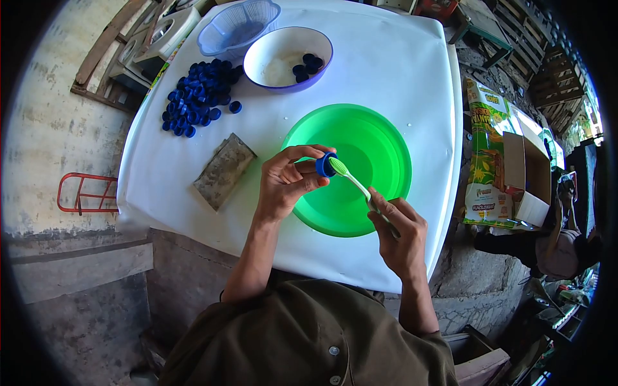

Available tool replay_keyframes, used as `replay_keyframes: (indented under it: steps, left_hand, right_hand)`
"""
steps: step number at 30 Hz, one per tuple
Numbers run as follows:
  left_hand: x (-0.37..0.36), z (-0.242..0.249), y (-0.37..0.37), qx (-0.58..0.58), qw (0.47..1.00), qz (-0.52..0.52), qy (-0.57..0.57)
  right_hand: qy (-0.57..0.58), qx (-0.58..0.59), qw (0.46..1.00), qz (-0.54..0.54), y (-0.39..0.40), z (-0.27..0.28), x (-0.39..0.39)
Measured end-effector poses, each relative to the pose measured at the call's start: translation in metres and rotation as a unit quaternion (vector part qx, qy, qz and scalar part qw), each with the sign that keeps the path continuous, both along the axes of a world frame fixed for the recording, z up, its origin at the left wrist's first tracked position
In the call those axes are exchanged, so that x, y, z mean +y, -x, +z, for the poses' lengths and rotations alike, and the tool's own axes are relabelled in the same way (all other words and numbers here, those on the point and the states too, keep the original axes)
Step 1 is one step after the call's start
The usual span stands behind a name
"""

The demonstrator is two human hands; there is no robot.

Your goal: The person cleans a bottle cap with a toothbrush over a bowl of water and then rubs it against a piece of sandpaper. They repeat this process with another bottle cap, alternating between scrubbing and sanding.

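Between the fingertips of my left hand (286, 180) is a blue bottle cap (324, 165), its open side turned to the right. My right hand (400, 233) grips a green and white toothbrush (355, 183) by the handle, and the bristle head sits right at the cap's opening. Both hands are over a bright green basin (386, 145) on the white-covered table. A pile of blue caps (199, 96) lies at the upper left. Several more dark caps (308, 67) rest inside a white bowl with a purple outside (261, 59).
A worn grey rectangular block (225, 171) lies left of the basin on the table (174, 193). Behind the pile stands a translucent blue basket (235, 29). Off the table's right side are a printed sack (484, 154), an open cardboard box (531, 170) and another person (557, 248).
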State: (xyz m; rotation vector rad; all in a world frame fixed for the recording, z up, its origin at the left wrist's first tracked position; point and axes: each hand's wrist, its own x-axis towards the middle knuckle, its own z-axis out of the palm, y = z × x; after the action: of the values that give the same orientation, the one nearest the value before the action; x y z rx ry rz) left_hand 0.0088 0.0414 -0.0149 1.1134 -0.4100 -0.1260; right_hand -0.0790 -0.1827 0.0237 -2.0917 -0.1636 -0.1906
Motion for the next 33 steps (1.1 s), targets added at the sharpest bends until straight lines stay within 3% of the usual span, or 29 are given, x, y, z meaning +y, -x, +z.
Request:
replay_keyframes:
  steps: [6,12,18,21,27,33]
  left_hand:
    - [-0.002,0.001,0.004,0.002,1.0,0.008,-0.017]
    - [-0.004,0.003,0.004,0.04,0.997,-0.004,-0.062]
    - [-0.006,0.006,0.005,0.063,0.998,-0.012,-0.005]
    - [-0.004,0.003,0.004,0.081,0.995,-0.048,0.032]
    - [-0.007,0.007,0.005,0.098,0.993,-0.025,0.056]
    - [-0.005,0.006,0.004,0.123,0.987,-0.08,0.064]
  right_hand:
    - [-0.053,0.011,0.997,0.059,-0.002,-0.003,-0.005]
    - [0.03,-0.071,0.997,0.009,-0.01,-0.006,-0.008]
    - [-0.041,0.023,0.995,0.092,-0.008,-0.004,-0.012]
    - [-0.012,-0.011,0.999,0.037,-0.01,-0.008,-0.012]
    - [-0.013,0.031,0.995,0.095,-0.004,-0.005,-0.01]
    - [-0.018,-0.002,1.0,0.024,-0.009,-0.004,-0.011]
